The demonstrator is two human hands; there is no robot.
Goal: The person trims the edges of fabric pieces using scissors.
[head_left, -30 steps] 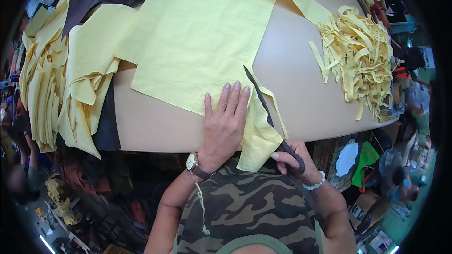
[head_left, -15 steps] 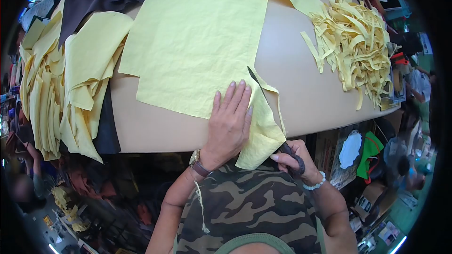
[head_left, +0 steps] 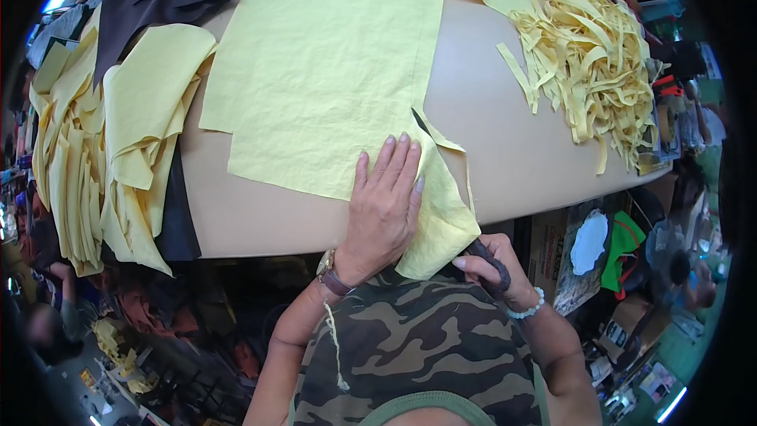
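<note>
A large yellow sheet, leather or cloth I cannot tell, lies on the table and hangs over its near edge. My left hand rests flat on its lower part, fingers stretched forward. At the near edge my right hand is closed around the dark handle of large scissors. Their dark blade tip shows at the sheet's right side, while the middle of the blades is hidden under the sheet's loose corner. A narrow yellow strip curls away just right of the blades.
The beige table bears a heap of yellow offcut strips at right. Folded yellow pieces hang over its left edge, near dark material. Below the right edge are a white piece and a green item.
Less of the scissors' blade shows past the sheet than before. My left hand stays in place on the sheet. The view has shifted slightly.
</note>
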